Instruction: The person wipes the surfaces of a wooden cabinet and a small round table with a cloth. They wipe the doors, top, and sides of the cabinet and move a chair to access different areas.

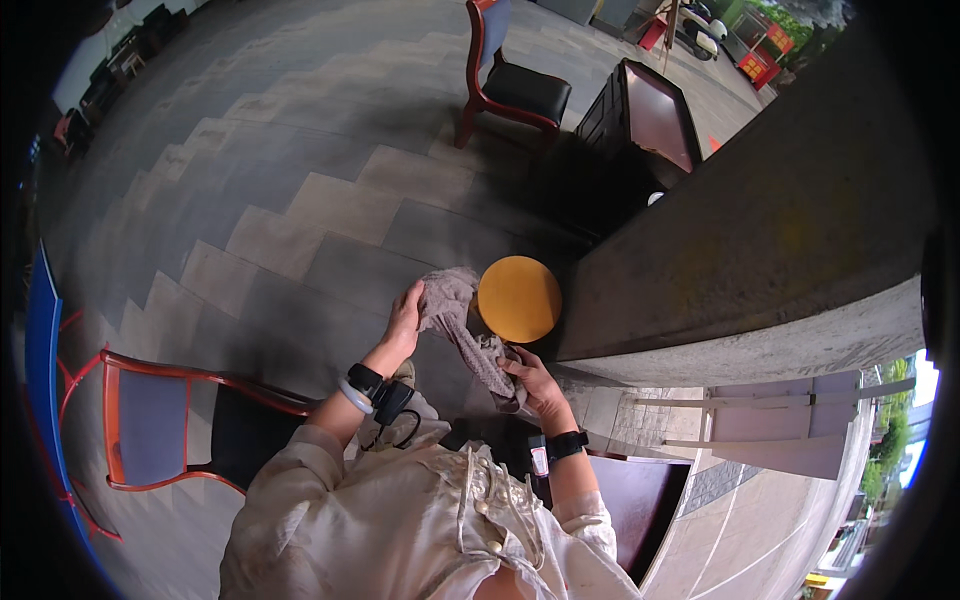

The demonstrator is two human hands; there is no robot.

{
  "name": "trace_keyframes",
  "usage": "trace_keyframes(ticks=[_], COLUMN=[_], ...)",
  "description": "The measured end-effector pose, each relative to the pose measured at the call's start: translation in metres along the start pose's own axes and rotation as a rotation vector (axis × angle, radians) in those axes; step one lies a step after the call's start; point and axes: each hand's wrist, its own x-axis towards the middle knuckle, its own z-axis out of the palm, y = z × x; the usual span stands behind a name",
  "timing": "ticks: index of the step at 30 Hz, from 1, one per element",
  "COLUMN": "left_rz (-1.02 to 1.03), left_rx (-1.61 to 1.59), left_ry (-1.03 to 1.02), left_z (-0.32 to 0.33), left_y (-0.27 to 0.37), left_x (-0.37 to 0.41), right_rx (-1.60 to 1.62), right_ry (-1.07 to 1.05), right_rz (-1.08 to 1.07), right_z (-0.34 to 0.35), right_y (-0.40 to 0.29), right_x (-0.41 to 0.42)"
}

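A crumpled grey-mauve cloth [459, 319] hangs between my two hands. My left hand [406, 319] has hold of its upper left end, the fingers partly hidden behind the bunched fabric. At the lower right end, my right hand [534, 379] pinches the cloth between thumb and fingers. Just beyond the cloth stands a stool with a round yellow top [520, 298]; the cloth's edge overlaps the stool's left rim in view, and whether they touch I cannot tell.
A concrete pillar [750, 217] rises close on the right. Ahead are a wooden chair [525, 91] and a dark cabinet [652, 112]. Another chair [150, 427] stands at left, near a blue board [43, 345]. A dark-edged table [630, 502] lies beside my right arm.
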Motion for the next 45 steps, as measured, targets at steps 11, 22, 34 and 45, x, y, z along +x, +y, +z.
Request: trace_keyframes(ticks=[11,22,34,45], left_rz=[-0.095,0.071,0.264,0.378], left_rx=[-0.367,-0.718,-0.140,0.383], left_ry=[0.172,-0.048,0.157,0.254], left_z=[-0.144,-0.118,-0.127,-0.102], left_y=[0.101,0.137,0.156,0.127], left_x=[0.079,0.040,0.016,0.024], right_rx=[0.048,-0.893,-0.678,-0.867], right_ry=[-0.199,-0.206,-0.590,-0.444], right_rz=[-0.168,-0.432,0.045,0.082], right_z=[0.114,0.162,0.250,0.232], right_y=[-0.066,-0.074,-0.041,-0.036], right_x=[0.163,0.248,0.219,0.237])
